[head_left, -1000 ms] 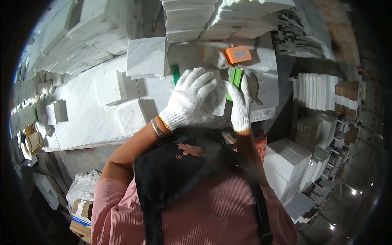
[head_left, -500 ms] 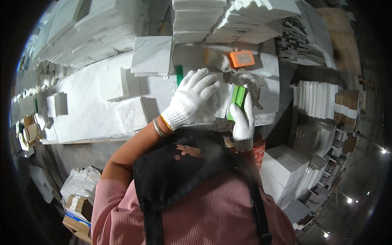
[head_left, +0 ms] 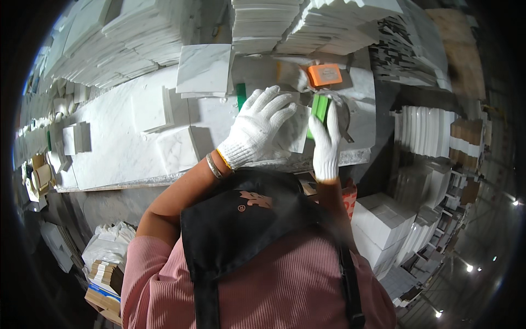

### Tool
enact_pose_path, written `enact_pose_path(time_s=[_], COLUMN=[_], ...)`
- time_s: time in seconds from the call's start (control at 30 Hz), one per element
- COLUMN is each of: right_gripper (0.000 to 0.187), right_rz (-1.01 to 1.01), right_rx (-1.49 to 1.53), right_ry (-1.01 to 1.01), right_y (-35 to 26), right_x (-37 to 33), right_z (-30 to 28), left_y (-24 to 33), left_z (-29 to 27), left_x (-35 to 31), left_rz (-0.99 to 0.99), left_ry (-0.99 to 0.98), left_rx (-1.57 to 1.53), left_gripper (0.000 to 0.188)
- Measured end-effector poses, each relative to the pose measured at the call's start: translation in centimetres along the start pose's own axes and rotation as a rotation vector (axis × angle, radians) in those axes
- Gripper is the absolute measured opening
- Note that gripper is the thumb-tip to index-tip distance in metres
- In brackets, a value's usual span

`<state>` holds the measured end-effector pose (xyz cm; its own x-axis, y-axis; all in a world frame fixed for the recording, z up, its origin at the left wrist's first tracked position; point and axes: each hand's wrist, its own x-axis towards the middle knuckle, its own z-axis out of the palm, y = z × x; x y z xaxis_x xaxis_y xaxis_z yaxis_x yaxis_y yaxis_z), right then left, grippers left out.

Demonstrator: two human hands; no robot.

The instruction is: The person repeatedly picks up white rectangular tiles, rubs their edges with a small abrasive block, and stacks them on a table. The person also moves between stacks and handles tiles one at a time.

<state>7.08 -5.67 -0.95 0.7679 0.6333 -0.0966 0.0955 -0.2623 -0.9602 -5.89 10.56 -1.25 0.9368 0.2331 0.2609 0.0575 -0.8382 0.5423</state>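
A white marble tile [head_left: 296,131] lies near the bench's front edge. My left hand [head_left: 257,129], in a white knitted glove, rests flat on it with the fingers stretched out, covering much of its left part. In my right hand [head_left: 327,145], also gloved, is a green ridged hand sanding block [head_left: 319,109], gripped between thumb and fingers along the tile's right edge. Whether its face touches that edge is hidden. Beyond my right hand sits an orange block [head_left: 325,75] of similar kind. A round metal-looking item [head_left: 345,118] is partly covered by my right hand.
Stacked marble tiles [head_left: 266,33] line the back of the bench [head_left: 109,164]. A small tile pile [head_left: 204,68] and loose tiles [head_left: 175,149] lie to the left. A crumpled glove [head_left: 290,74] lies beside the orange block. White boxes [head_left: 381,222] stand at the lower right.
My right hand has slid away from my body with the green sanding block, along the tile's right edge. My left hand has shifted slightly farther out, still flat.
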Motion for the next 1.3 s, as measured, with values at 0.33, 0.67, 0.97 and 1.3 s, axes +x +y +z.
enact_pose_path(time_s=[0.33, 0.67, 0.97, 1.3], right_gripper=[0.062, 0.065, 0.069, 0.066], right_rz=[0.177, 0.044, -0.297, -0.292], right_rx=[0.230, 0.120, -0.326, -0.293], right_ry=[-0.034, 0.068, -0.016, -0.010], right_y=[-1.6, -2.4, -2.1, -0.4], right_x=[-0.5, -2.1, -3.9, -4.2], right_z=[0.3, 1.4, 0.9, 0.1], left_y=[-0.2, -0.1, -0.7, -0.8], left_z=[0.3, 0.2, 1.3, 1.3], left_x=[-0.2, -0.3, -0.5, -0.5], left_rz=[0.030, 0.020, 0.048, 0.018], left_ry=[0.037, 0.029, 0.054, 0.036], left_rx=[-0.011, -0.008, 0.158, 0.118], left_gripper=[0.098, 0.100, 0.100, 0.099])
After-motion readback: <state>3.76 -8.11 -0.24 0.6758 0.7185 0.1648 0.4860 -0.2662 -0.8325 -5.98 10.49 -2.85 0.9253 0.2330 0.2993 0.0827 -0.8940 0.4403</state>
